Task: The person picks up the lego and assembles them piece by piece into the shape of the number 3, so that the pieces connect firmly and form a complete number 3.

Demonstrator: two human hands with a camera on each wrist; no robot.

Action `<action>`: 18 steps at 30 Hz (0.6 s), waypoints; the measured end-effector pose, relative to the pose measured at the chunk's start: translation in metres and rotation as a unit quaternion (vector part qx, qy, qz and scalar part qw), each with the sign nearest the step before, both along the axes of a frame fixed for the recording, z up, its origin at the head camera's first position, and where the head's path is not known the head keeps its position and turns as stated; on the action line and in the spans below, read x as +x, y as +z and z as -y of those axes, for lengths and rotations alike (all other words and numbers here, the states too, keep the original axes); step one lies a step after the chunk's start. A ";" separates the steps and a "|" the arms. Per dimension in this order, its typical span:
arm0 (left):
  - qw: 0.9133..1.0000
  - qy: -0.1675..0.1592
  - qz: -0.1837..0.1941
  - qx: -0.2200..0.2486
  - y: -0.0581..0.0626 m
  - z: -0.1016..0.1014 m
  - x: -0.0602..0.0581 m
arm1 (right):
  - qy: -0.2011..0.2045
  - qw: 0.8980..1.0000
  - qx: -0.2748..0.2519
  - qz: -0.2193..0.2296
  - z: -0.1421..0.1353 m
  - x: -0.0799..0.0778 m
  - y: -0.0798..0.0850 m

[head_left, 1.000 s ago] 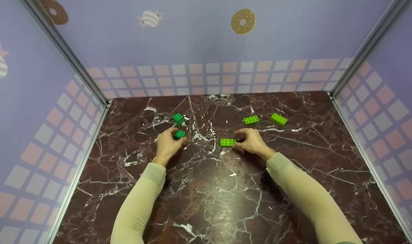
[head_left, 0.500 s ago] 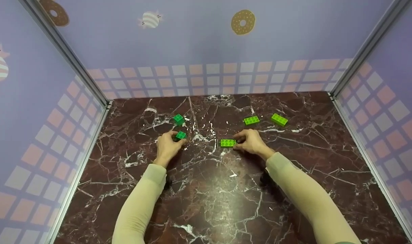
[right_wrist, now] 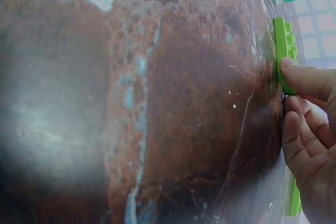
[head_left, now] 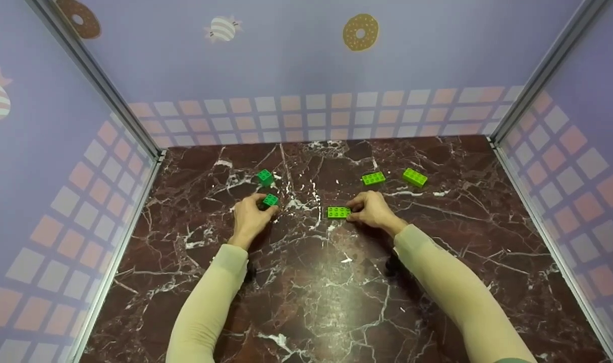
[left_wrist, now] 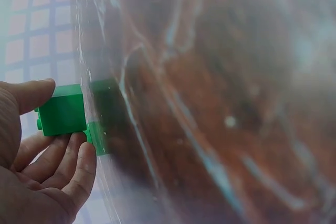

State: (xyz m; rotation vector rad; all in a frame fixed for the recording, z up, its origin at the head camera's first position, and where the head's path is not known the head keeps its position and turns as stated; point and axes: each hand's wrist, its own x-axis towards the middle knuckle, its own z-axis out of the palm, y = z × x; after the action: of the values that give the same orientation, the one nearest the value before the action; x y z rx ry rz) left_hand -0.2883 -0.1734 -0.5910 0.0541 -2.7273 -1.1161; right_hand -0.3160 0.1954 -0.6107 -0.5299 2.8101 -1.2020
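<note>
My left hand pinches a small square dark green toy brick between thumb and fingers, studs up. The left wrist view shows this brick close to the tabletop; whether it touches is unclear. A second dark green brick sits just beyond it. Over on the right, my right hand grips the right end of a longer lime green brick that lies on the table with its studs up. In the right wrist view the thumb presses the near side of this lime brick.
Two more lime green bricks, one flat and one angled, lie beyond my right hand. The dark red marbled tabletop is bounded by patterned panels at the back and sides.
The dark green brick in my left hand has turned slightly and shifted a little to the right. My right hand and its lime brick have stayed almost still.
</note>
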 end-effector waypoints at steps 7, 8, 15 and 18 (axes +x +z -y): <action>1.000 -0.015 -0.016 -0.002 0.004 -0.007 0.001 | 0.007 1.000 0.001 -0.003 0.000 0.001 0.004; 1.000 -0.017 -0.020 -0.002 0.005 -0.009 0.001 | 0.014 1.000 -0.004 -0.007 -0.003 -0.003 -0.004; 0.999 -0.032 -0.036 -0.007 0.010 -0.018 0.002 | 0.006 1.000 0.008 0.003 0.000 -0.003 0.000; 0.999 -0.038 -0.036 -0.006 0.011 -0.021 0.003 | 0.008 1.000 0.006 -0.013 -0.002 -0.007 -0.007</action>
State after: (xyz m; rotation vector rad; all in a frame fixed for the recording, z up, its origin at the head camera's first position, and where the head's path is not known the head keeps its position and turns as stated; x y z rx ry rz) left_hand -0.2857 -0.1525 -0.5802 -0.0900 -2.6930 -1.0976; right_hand -0.3226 0.1973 -0.6172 -0.5696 2.8280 -1.1837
